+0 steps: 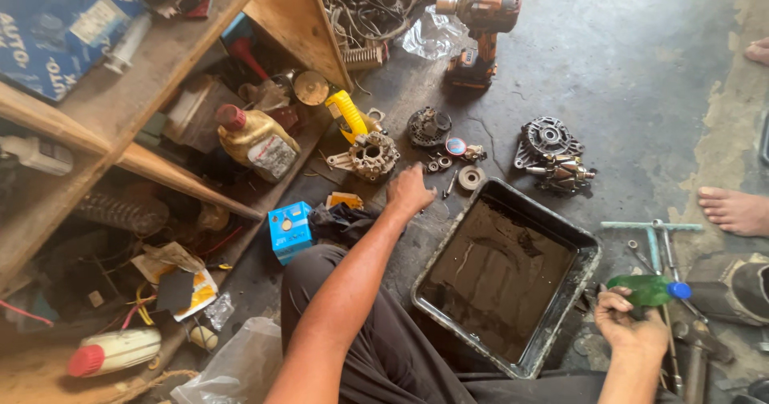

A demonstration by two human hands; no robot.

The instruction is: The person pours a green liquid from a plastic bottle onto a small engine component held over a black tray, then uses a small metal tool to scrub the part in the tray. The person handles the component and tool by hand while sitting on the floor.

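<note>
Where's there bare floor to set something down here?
The widest bare patch is the concrete floor right of the cordless drill, above the alternator housing. Around the left hand small parts crowd the floor. Tools clutter the area by the right hand, beside the tray.

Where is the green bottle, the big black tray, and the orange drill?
green bottle (647, 289), head view, on its green body.
black tray (589, 248), head view, on its right rim.
orange drill (483, 12), head view, on its motor housing.
</note>
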